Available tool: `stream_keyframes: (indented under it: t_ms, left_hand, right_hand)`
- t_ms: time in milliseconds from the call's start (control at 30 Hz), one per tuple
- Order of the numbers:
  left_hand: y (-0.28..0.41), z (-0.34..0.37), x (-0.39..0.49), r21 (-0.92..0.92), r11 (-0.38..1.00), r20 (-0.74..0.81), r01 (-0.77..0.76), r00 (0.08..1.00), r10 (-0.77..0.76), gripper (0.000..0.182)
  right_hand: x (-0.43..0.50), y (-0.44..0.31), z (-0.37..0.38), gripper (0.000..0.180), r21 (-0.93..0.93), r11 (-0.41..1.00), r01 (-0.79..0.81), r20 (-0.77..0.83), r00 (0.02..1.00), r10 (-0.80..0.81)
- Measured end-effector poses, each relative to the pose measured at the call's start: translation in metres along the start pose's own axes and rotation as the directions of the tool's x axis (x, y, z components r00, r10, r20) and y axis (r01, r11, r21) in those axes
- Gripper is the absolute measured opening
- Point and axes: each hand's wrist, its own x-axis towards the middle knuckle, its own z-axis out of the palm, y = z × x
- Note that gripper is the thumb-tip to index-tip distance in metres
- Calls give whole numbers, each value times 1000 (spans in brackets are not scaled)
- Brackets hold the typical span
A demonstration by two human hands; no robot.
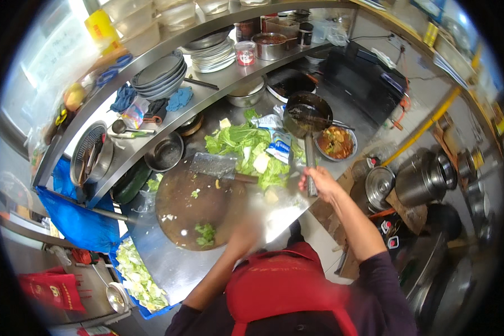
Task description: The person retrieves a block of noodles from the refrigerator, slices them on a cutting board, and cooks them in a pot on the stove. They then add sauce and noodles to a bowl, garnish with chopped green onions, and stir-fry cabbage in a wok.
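My right hand (319, 182) grips the metal handle of a dark saucepan (306, 111), which stands upright at the counter's right part. Close to the pan's right side is a bowl of reddish cooked food (337, 143). My left hand (247, 233) is blurred beside the lower right edge of a round chopping board (193, 218); its fingers cannot be made out. A cleaver (214, 165) lies across the board's top edge, its handle towards leafy greens (243, 140). Chopped green herbs (206, 234) rest on the board. Blue and white packets (279, 145) lie on the greens.
Left of the board are a metal bowl (164, 152) and a dark green gourd (131, 185). A blue crate of cut cabbage (138, 275) is at lower left. The steel shelf (222, 82) carries stacked plates (212, 56) and bowls. Pots (422, 180) stand at right.
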Motion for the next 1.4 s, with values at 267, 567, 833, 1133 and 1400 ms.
stream_keyframes:
  t_ms: [267, 567, 833, 1133, 1400]
  left_hand:
    - [2, 1, -10, -363, 902, -687, 233, 588, -428, 32]
    - [31, -38, 17, -134, 945, -899, 298, 366, -243, 25]
    - [79, -236, 89, 619, 696, -785, 365, 327, 526, 20]
    - [88, -408, 147, 689, 338, -724, 641, 585, 365, 56]
    - [94, -448, 134, 901, 170, -424, 400, 720, 549, 31]
  right_hand:
    - [250, -92, -139, 20, -93, 994, -52, 34, 998, 55]
    - [399, -125, -216, 29, -165, 980, -112, 97, 987, 129]
    - [326, -155, -109, 33, -945, -133, 299, 300, 630, -716]
    - [113, 18, 167, 46, -777, -47, 628, 629, 772, -93]
    - [136, 62, 180, 33, -864, 58, 501, 482, 854, -196]
